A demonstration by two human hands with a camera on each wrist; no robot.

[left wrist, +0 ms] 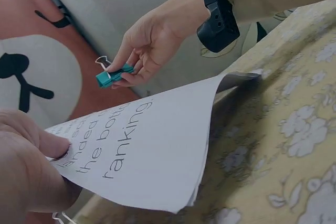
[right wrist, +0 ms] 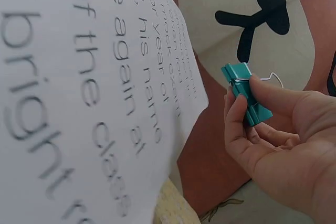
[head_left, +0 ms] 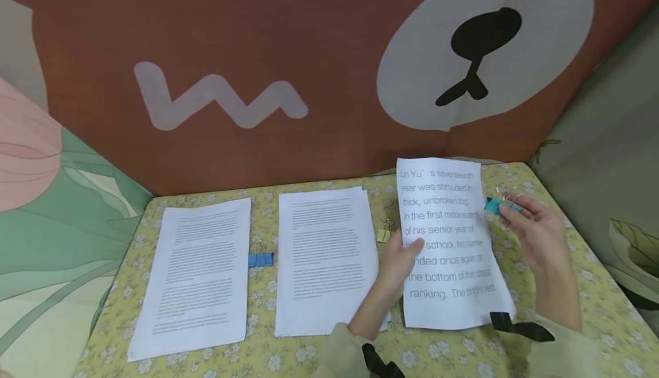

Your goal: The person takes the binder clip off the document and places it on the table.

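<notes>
My left hand grips the left edge of a stack of large-print paper sheets, thumb on the printed face. In the left wrist view the sheets bow and are lifted off the cloth. At the right, my right hand holds a teal binder clip between thumb and fingers. The right wrist view shows the clip with its wire handles, the thumb by one of them. A small gap separates the clip from the right edge of the sheets.
Two stacks of small-print paper lie flat, one at the left and one in the middle. Beside them are a blue binder clip and a yellow binder clip. A floral cloth covers the table; a printed fabric backdrop stands behind.
</notes>
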